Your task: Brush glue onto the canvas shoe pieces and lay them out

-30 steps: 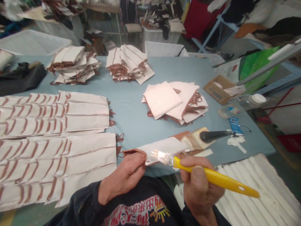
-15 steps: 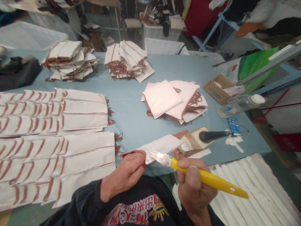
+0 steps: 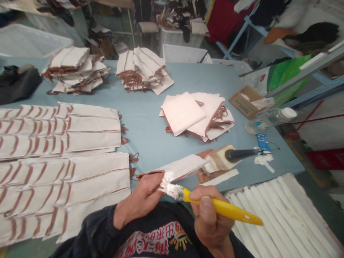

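Fingers closed, my left hand [image 3: 139, 199] grips the near left end of a white fabric piece with a brown edge [image 3: 185, 167], folding that edge up. In my right hand [image 3: 212, 218] is a yellow-handled brush [image 3: 228, 210], its bristles caked with white paste. The bristle tip touches or almost touches the piece beside my left fingertips. Just right of the piece lies a paste-smeared block or container [image 3: 219, 159] with a black handle [image 3: 240, 154] across it. A white strip [image 3: 220, 177] lies below it.
Overlapping rows of white pieces with brown edges [image 3: 94, 138] cover the table's left. Loose piles [image 3: 184, 113] stand in the middle and at the back [image 3: 142, 68]. A cardboard box [image 3: 245, 104] and clear bottle [image 3: 268, 120] stand right. White strips [image 3: 279, 211] lie at lower right.
My right hand and the brush have moved left and slightly down, bringing the bristles close to my left fingers. My left hand keeps its hold on the piece. The whole view has shifted slightly.
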Available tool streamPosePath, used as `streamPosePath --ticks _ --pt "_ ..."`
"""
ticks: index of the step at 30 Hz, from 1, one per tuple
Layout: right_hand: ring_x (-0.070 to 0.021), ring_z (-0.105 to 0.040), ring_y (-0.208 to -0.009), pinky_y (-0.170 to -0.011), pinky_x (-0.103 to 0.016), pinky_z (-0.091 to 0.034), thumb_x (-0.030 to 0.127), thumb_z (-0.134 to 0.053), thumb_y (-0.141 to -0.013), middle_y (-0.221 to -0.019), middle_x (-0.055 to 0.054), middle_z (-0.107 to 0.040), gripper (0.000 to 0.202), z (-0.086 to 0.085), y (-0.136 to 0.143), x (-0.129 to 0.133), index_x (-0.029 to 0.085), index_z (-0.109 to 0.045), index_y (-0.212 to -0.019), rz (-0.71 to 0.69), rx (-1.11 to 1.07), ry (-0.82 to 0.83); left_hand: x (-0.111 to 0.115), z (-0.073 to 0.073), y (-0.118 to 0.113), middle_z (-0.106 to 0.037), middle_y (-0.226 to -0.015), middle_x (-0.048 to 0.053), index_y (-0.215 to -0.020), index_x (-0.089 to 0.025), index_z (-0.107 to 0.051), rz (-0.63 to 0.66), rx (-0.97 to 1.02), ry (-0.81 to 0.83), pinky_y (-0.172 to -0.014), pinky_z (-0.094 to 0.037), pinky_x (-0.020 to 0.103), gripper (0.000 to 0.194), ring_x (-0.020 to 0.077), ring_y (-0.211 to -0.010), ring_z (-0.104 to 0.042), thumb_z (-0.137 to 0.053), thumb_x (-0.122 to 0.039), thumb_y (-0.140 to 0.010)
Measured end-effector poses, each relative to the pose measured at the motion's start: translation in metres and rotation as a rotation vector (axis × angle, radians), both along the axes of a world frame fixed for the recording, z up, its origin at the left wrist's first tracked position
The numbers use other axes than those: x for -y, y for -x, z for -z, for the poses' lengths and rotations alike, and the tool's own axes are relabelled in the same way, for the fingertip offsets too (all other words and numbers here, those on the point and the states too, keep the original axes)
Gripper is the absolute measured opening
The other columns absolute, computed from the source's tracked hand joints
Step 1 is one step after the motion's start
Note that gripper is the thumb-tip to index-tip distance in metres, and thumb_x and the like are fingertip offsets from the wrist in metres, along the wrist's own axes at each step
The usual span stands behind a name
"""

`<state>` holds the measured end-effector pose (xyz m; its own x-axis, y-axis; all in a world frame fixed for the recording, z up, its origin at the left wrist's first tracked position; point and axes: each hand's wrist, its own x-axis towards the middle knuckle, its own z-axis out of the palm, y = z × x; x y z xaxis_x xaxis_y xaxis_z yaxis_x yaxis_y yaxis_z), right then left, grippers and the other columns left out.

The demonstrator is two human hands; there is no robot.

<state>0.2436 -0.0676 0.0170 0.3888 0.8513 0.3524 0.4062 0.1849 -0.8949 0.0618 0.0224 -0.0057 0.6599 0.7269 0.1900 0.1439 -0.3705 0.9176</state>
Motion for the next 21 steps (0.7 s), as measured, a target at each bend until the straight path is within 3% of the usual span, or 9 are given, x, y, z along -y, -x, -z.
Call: streamPosePath --ticks 4,9,13,17,21 --pt "-0.0085 -0.040 -0.036 -0.036 -0.019 -0.033 0.033 -0.052 -0.111 -0.052 0.008 -0.047 0.034 -0.010 0.000 -0.009 0.022 -0.068 -0.083 0.010 -0.238 -0.015 -0.006 -0.013 -0.004 -0.067 -0.085 0.005 -0.086 -0.017 -0.071 -0.027 0.055 0.346 -0.069 -0.048 0.027 0.028 0.0178 -0.077 -0.061 -0.055 -0.031 -0.104" --pt "-0.0078 -0.041 -0.034 -0.036 -0.018 -0.035 0.035 -0.055 -0.110 -0.050 0.009 -0.045 0.036 -0.025 -0.011 -0.027 0.020 -0.069 -0.081 -0.018 -0.262 -0.092 -0.021 -0.027 -0.003 -0.054 -0.074 -0.003 -0.099 -0.014 -0.073 0.021 0.115 0.775 -0.050 -0.032 0.021 0.044 0.0088 -0.056 -0.039 -0.074 -0.058 -0.093" --pt "-0.0101 -0.044 -0.037 -0.040 -0.022 -0.038 0.038 -0.053 -0.111 -0.053 0.007 -0.051 0.035 -0.024 -0.019 -0.041 0.022 -0.070 -0.086 -0.090 -0.035 -0.138 -0.023 -0.033 0.001 -0.048 -0.061 -0.007 -0.091 -0.015 -0.067 0.095 0.114 0.869 -0.046 -0.027 0.020 0.052 0.0069 -0.049 -0.035 -0.077 -0.067 -0.090" --pt "-0.0129 -0.057 -0.045 -0.046 -0.026 -0.046 0.034 -0.054 -0.110 -0.064 0.003 -0.066 0.028 -0.016 -0.025 -0.049 0.024 -0.072 -0.091 -0.117 0.272 -0.252 -0.015 -0.027 0.002 -0.046 -0.054 -0.008 -0.079 -0.017 -0.059 0.096 0.136 0.933 -0.045 -0.021 0.020 0.054 0.0063 -0.047 -0.032 -0.078 -0.067 -0.090" --pt "-0.0119 -0.053 -0.044 -0.045 -0.026 -0.046 0.031 -0.055 -0.108 -0.065 0.004 -0.063 0.022 -0.014 -0.029 -0.040 0.024 -0.072 -0.096 -0.065 0.204 -0.275 -0.010 -0.023 0.003 -0.048 -0.063 -0.006 -0.085 -0.014 -0.067 0.016 0.205 0.993 -0.047 -0.018 0.021 0.052 0.0064 -0.052 -0.030 -0.084 -0.062 -0.083"
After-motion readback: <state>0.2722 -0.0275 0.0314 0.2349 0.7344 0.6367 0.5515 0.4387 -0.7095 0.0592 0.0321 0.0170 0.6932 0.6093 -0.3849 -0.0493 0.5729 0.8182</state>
